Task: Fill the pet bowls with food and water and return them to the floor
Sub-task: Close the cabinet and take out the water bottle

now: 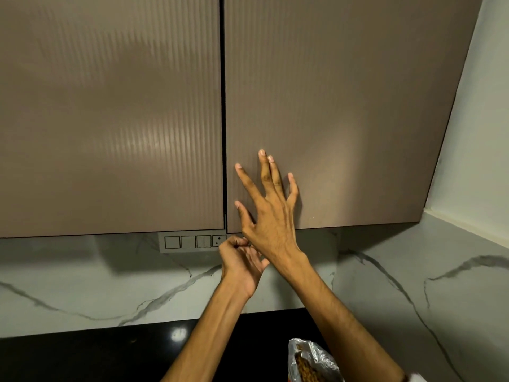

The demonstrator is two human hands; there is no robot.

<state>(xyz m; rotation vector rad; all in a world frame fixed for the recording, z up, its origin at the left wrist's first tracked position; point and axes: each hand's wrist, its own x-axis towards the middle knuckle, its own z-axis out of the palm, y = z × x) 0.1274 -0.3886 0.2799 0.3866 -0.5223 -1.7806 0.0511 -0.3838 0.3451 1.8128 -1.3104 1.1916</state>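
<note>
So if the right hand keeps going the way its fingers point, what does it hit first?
The right cabinet door. The right hand is spread, fingers aimed up at the door's lower panel, and looks already on or just off it; depth is unclear.

Two ribbed cabinet doors (110, 119) are hanging shut above a switch panel (191, 242) sitting on marble-veined wall (82, 285).

The light is dim and warm. A soft glare patch sits on the ribbed left cabinet door (110, 114) toward nine o'clock, with a fainter glow on the right cabinet door (344, 106). A small bright reflection shines on the black surface (82, 357) near six o'clock. The cabinets throw a grey shadow on the marble wall (82, 285) below. Wide-angle distortion tilts the cabinet edge at three o'clock. Focus is slightly soft throughout.
</note>
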